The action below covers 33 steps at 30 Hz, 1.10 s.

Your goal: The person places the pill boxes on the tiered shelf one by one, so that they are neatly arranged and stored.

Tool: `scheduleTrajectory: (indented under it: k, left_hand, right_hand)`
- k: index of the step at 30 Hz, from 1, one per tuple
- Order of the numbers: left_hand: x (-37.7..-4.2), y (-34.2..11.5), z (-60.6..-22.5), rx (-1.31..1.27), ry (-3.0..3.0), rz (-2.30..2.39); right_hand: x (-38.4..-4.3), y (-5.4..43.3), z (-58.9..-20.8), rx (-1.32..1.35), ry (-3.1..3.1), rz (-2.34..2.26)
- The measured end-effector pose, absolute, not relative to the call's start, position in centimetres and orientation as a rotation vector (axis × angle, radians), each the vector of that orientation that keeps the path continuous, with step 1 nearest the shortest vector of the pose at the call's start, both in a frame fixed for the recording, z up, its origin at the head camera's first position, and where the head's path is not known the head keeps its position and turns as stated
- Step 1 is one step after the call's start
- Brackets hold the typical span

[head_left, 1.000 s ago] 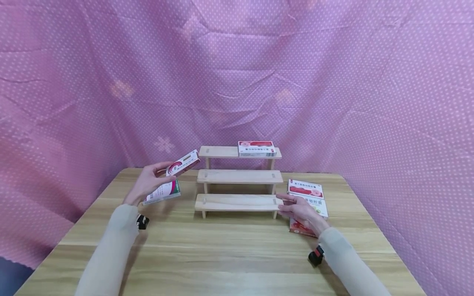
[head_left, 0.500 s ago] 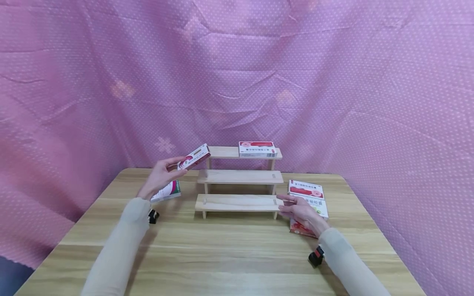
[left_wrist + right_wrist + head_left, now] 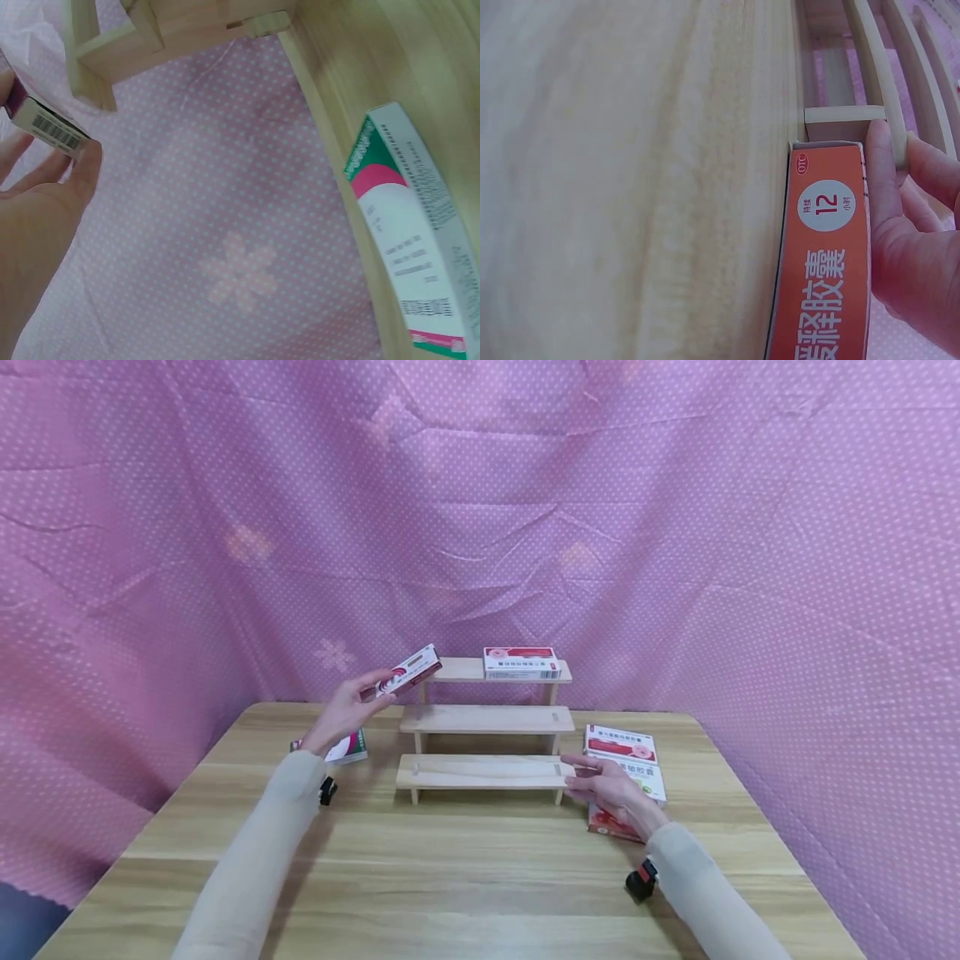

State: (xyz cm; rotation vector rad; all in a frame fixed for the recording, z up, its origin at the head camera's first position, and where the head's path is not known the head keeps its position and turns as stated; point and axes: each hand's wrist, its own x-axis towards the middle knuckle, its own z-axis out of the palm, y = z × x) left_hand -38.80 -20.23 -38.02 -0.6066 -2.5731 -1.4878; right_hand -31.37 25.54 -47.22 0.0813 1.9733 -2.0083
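Note:
My left hand (image 3: 347, 708) holds a white and dark-red medicine box (image 3: 408, 670) by its near end. The box is tilted, just left of the top step of a three-step wooden display stand (image 3: 486, 718). In the left wrist view, fingers pinch the medicine box (image 3: 46, 129) at its barcode end. My right hand (image 3: 609, 787) grips the right end of the stand's lowest step. Close up in the right wrist view, the thumb and fingers of the hand (image 3: 919, 247) lie around the end of that step, beside an orange-red medicine box (image 3: 821, 247).
A red and white medicine box (image 3: 521, 662) lies on the top step's right half. Right of the stand, several medicine boxes (image 3: 618, 743) lie on the wooden table (image 3: 450, 877). A white, green and pink box (image 3: 409, 240) lies on the left. A pink dotted curtain (image 3: 480, 527) hangs behind.
My left hand has carried the medicine box right and slightly up, to the left end of the top step. The right hand stays at the stand's lowest step.

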Motion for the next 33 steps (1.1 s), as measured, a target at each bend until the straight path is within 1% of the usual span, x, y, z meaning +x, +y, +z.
scheduleTrajectory:
  k: [8, 16, 24, 33]
  left_hand:
    - [-39.5, -19.0, -37.0, -0.687, -2.657, -1.367]
    - [-40.3, -17.7, -35.9, -0.775, -2.672, -1.205]
    - [-40.7, -16.3, -35.4, -0.752, -2.69, -1.2]
    - [-41.7, -15.0, -35.3, -0.815, -2.682, -1.152]
  right_hand:
    - [-31.3, 25.2, -47.3, 0.14, 1.969, -2.017]
    - [-31.4, 25.3, -47.3, 0.137, 1.992, -2.013]
    - [-31.4, 25.4, -47.2, 0.142, 1.99, -1.994]
    - [-31.2, 25.5, -47.2, 0.122, 1.984, -1.992]
